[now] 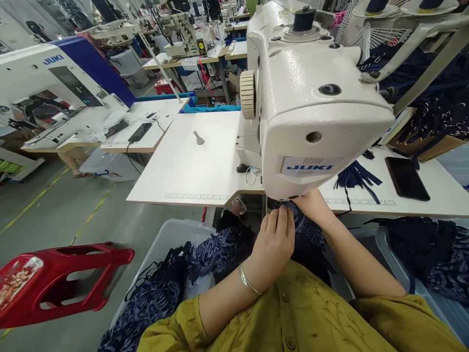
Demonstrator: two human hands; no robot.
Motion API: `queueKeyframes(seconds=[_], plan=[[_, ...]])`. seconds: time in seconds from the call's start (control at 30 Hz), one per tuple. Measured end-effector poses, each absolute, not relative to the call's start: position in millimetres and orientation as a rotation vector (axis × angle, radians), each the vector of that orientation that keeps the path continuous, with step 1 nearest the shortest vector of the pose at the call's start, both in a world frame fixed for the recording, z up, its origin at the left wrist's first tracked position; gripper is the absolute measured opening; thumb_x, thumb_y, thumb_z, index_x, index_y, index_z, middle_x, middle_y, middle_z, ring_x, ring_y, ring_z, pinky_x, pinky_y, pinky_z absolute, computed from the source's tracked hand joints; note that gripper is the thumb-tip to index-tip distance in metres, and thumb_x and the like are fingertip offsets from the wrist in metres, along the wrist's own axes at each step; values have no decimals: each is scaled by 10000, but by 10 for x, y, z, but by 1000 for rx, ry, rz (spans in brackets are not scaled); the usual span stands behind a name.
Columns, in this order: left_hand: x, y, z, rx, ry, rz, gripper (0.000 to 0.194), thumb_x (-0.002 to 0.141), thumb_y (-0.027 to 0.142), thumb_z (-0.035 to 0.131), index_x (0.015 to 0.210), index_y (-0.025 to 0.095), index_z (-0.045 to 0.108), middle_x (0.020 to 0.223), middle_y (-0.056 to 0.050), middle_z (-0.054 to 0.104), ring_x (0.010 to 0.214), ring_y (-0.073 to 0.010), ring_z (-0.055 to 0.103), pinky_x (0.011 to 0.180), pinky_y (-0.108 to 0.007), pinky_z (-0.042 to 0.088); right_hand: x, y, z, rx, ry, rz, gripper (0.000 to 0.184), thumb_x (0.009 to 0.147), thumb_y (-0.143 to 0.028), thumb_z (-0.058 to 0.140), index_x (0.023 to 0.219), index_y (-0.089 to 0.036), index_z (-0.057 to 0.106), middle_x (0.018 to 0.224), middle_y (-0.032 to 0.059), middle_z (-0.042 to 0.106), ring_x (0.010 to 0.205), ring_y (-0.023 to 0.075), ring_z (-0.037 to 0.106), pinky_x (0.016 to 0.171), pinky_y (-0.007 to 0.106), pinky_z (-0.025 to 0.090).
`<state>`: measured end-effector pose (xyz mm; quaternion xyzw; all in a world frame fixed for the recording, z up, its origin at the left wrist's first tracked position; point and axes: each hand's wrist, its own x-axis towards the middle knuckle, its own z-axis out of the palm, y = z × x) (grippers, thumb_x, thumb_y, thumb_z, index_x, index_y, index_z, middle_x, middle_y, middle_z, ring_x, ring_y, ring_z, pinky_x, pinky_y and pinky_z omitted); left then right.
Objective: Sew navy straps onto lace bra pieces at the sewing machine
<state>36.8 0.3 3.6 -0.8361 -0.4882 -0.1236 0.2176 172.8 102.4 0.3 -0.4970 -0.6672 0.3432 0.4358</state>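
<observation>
My left hand [274, 239], with a silver bangle at the wrist, is closed at the edge of a navy patterned garment piece [306, 222]. Its fingers are bent and pressed together just below the head of a white sewing machine [322, 117]. Close beside it, my right hand [313, 205] reaches in under the machine head and touches the same cloth. The machine head hides the right fingertips, along with the needle and presser foot. The garment piece hangs down between my forearms towards my lap.
A plastic bin [161, 239] with navy patterned garments [157, 293] stands at my left. Another bin [388, 249] with dark garments is at my right. On the white table [190, 166] are a small metal piece [198, 138], a phone [407, 179] and navy strips [357, 178]. A red stool [69, 278] lies left.
</observation>
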Motion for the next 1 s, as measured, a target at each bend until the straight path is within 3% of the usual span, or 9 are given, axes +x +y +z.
queueKeyframes(seconds=[0.2,1.0], plan=[[416,6,2,-2262,-1395,-342,390,921,189,501,1287,64,556,1270,-149,603,1110,-265,577,929,-385,495,1724,1053,26,-1225,-1649,837,361,717,-239,639,1065,-155,683,1109,108,718,1017,295,653,851,398,535],[467,-5,18,-2240,-1419,-312,387,916,192,518,1275,51,554,1261,-183,593,1079,-258,590,904,-383,500,1762,1089,-40,-1230,-1712,812,335,751,-280,652,1069,-183,690,1010,84,740,1091,301,628,937,439,502]])
